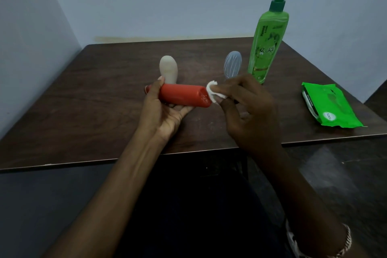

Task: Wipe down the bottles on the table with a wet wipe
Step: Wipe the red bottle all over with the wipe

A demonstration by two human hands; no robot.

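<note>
My left hand (162,109) grips a red bottle (184,95) lying sideways above the dark wooden table (83,100), its base pointing right. My right hand (249,107) pinches a bunched white wet wipe (213,91) and presses it against the red bottle's base. Behind the red bottle stands a small beige bottle (168,69). A clear ribbed bottle (232,65) stands behind my right hand, its lower part hidden. A tall green pump bottle (267,44) stands upright at the back right.
A green pack of wet wipes (328,104) lies flat near the table's right edge. Pale walls close in behind and to the left of the table. The table's front edge runs just under my forearms.
</note>
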